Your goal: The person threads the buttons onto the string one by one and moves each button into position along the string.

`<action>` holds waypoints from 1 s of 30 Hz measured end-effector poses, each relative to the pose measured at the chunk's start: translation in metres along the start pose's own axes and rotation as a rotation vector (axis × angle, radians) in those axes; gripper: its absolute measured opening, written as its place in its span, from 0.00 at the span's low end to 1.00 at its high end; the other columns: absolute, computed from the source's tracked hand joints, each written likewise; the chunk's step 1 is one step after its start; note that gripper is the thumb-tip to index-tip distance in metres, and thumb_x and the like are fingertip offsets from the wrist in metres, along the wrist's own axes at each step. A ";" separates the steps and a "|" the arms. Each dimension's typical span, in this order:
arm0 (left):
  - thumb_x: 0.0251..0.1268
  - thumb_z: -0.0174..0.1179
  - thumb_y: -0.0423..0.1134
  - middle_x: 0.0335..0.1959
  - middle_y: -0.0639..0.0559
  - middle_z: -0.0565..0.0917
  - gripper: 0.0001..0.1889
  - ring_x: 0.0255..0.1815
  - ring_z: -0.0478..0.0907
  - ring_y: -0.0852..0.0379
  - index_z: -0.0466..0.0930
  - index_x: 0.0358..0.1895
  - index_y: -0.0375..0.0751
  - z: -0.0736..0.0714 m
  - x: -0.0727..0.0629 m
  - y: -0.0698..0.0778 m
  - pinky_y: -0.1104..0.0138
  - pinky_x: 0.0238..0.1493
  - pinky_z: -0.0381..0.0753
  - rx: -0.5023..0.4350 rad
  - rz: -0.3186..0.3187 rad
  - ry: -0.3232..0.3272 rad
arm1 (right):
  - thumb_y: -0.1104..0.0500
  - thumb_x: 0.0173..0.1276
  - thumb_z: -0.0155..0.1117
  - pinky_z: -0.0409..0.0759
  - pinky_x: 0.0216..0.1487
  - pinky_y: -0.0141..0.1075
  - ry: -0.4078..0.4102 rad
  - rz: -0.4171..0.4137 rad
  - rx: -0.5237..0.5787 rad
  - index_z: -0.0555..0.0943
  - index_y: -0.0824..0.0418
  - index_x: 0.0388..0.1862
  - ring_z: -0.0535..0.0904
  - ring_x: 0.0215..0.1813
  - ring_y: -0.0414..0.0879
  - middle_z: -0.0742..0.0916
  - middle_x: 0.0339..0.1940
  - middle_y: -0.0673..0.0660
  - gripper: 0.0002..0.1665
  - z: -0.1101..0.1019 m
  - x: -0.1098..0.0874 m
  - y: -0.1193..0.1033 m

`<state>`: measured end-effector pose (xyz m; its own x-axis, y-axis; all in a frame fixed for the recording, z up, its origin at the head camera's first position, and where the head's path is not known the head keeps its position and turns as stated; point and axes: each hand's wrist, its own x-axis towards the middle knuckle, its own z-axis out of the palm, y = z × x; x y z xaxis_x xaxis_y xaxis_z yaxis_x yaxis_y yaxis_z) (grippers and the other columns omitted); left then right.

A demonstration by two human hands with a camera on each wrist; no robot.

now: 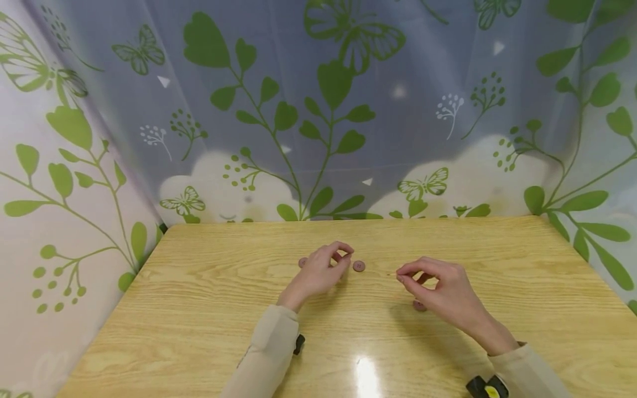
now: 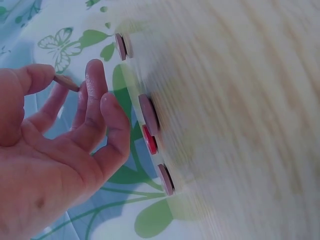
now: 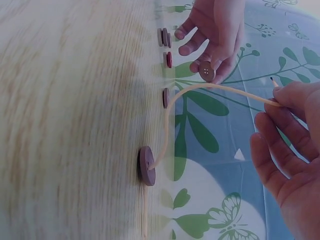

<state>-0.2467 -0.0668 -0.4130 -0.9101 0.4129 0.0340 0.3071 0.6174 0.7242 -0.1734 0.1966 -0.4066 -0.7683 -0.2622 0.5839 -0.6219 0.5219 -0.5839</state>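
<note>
My left hand [image 1: 318, 273] pinches a brown four-hole button [image 3: 206, 71] between thumb and fingertips, above the table; edge-on in the left wrist view, the same button [image 2: 66, 82] looks thin. To its right, my right hand [image 1: 443, 287] pinches a pale cord [image 3: 220, 87] near one end, whose dark tip [image 3: 272, 79] sticks out past the fingers towards the left hand. From there the cord arches down through a larger brown button [image 3: 147, 166] on the table, and its tail runs on beyond. That threaded button [image 1: 419, 305] is partly covered by the right hand in the head view.
On the wooden table [image 1: 199, 309] lie more buttons: one brown button [image 1: 359, 266] between the hands, another brown button [image 1: 302, 262] behind the left hand, and a red button [image 2: 149, 139]. A leaf-and-butterfly curtain [image 1: 278, 138] hangs along the table's far edge and sides.
</note>
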 end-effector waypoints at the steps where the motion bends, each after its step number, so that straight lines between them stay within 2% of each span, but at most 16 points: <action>1: 0.80 0.51 0.47 0.49 0.52 0.85 0.16 0.40 0.80 0.55 0.78 0.62 0.49 0.000 0.000 0.000 0.48 0.54 0.58 -0.009 -0.004 -0.003 | 0.66 0.66 0.73 0.80 0.33 0.23 0.000 0.000 -0.001 0.88 0.48 0.39 0.83 0.30 0.33 0.90 0.33 0.50 0.11 0.000 0.000 0.000; 5: 0.78 0.52 0.48 0.49 0.52 0.85 0.17 0.36 0.81 0.58 0.77 0.62 0.48 -0.001 -0.002 0.001 0.46 0.58 0.55 -0.043 -0.028 -0.004 | 0.65 0.66 0.73 0.80 0.33 0.23 0.002 -0.002 -0.004 0.88 0.49 0.39 0.83 0.30 0.33 0.90 0.33 0.51 0.10 -0.001 0.000 0.000; 11: 0.76 0.57 0.45 0.51 0.53 0.86 0.14 0.40 0.85 0.58 0.78 0.60 0.51 -0.002 -0.003 0.001 0.40 0.63 0.49 -0.116 -0.038 -0.005 | 0.66 0.66 0.73 0.80 0.33 0.23 0.005 0.000 -0.011 0.88 0.49 0.39 0.83 0.30 0.32 0.91 0.33 0.51 0.10 -0.001 0.001 -0.001; 17: 0.73 0.61 0.43 0.51 0.56 0.87 0.11 0.47 0.85 0.58 0.80 0.54 0.58 -0.002 -0.004 0.003 0.40 0.63 0.47 -0.169 -0.027 0.020 | 0.66 0.66 0.73 0.80 0.33 0.23 0.005 0.001 -0.017 0.88 0.49 0.39 0.83 0.30 0.32 0.91 0.33 0.50 0.11 -0.002 0.002 -0.001; 25: 0.72 0.61 0.42 0.55 0.54 0.86 0.12 0.52 0.86 0.53 0.81 0.56 0.51 -0.002 -0.006 0.003 0.37 0.69 0.49 -0.197 -0.005 0.053 | 0.66 0.65 0.73 0.80 0.34 0.23 0.005 0.007 -0.019 0.88 0.49 0.39 0.83 0.30 0.32 0.91 0.34 0.51 0.11 -0.003 0.002 -0.001; 30: 0.71 0.61 0.42 0.55 0.54 0.86 0.12 0.51 0.87 0.55 0.81 0.54 0.54 -0.003 -0.009 0.004 0.36 0.73 0.46 -0.228 -0.006 0.060 | 0.66 0.66 0.73 0.80 0.33 0.23 0.006 0.010 -0.018 0.88 0.49 0.39 0.83 0.30 0.32 0.91 0.34 0.50 0.11 -0.003 0.001 -0.002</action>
<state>-0.2376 -0.0700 -0.4087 -0.9286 0.3652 0.0654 0.2376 0.4499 0.8609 -0.1728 0.1974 -0.4029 -0.7732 -0.2522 0.5819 -0.6116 0.5389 -0.5792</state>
